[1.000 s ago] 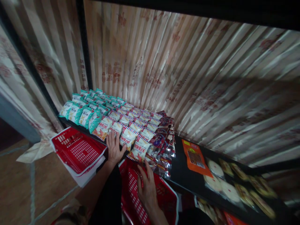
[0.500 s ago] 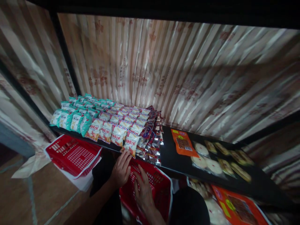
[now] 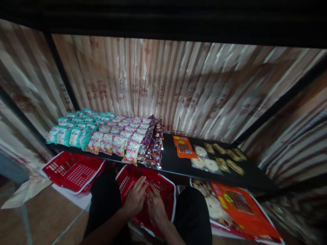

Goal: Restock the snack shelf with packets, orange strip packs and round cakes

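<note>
With the hands taken as the centre of the dial and 12 o'clock facing the curtain [image 3: 143, 78], the left hand [image 3: 136, 196] and right hand [image 3: 156, 206] are held close together, fingers loosely extended; no item is seen to be gripped, and whether the fingertips touch cannot be told. Directly beneath them, a red basket [image 3: 167, 190] is set between the knees [image 3: 195, 211], presumably so that it can be reached easily. At 11 o'clock, white packets [image 3: 119, 144] are ranked in rows on the black shelf [image 3: 170, 154], the front ones leaned back, probably so that their printed faces are shown. Teal packets [image 3: 76, 136] are stacked similarly at 10 o'clock, apparently sorted by kind; a second basket [image 3: 81, 170] is placed below them. Dark red packets [image 3: 153, 143] are piled flat at 12 o'clock, perhaps because they are too thin to be stood. Toward 2 o'clock, an orange pouch [image 3: 184, 148], white discs [image 3: 211, 165] in clear wrappers and yellowish packets [image 3: 235, 167] are laid flat and more loosely, seemingly grouped by type.
</note>
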A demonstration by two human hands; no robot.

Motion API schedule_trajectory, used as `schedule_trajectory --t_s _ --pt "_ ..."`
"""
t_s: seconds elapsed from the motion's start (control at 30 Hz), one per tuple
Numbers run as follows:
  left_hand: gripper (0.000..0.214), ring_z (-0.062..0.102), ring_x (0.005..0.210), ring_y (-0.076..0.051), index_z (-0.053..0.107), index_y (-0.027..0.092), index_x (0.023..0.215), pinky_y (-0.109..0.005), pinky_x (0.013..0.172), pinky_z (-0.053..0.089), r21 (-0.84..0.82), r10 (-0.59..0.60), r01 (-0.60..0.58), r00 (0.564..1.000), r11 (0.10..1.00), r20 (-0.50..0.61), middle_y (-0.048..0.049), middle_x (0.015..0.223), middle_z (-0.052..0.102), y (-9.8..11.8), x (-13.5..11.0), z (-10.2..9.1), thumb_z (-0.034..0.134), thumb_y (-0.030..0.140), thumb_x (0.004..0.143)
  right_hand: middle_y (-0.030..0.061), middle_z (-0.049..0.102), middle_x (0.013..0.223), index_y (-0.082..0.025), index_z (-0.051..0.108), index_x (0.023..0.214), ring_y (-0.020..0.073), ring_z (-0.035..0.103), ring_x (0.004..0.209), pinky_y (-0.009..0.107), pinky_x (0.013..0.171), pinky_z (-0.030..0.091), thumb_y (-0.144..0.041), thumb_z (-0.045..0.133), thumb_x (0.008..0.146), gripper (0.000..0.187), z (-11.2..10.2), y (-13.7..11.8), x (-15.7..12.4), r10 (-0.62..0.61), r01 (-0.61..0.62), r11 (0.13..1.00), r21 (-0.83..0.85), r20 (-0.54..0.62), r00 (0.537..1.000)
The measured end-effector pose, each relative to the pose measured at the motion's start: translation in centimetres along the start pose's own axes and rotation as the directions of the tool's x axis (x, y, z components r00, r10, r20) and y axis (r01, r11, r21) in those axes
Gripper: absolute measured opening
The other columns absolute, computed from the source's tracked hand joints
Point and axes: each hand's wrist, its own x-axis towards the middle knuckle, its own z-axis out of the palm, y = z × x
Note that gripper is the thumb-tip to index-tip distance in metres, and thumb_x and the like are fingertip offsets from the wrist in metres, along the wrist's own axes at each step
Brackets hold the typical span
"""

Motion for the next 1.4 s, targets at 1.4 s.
schedule_trajectory --t_s 1.4 --pt "0.050 0.053 0.113 -0.017 0.052 0.018 0.119 -0.028 0.094 0.046 -0.080 -0.171 0.203 0.939 0.976 0.300 -0.0078 0.133 0.048 2.4 -3.3 0.9 0.036 0.005 0.074 0.0140 0.066 0.108 -0.014 0.070 0.088 0.0199 0.063 0.099 0.030 0.088 0.047 -0.008 0.040 0.076 0.033 0.3 1.1 -1.6 0.152 -0.155 0.985 0.071 0.041 0.987"
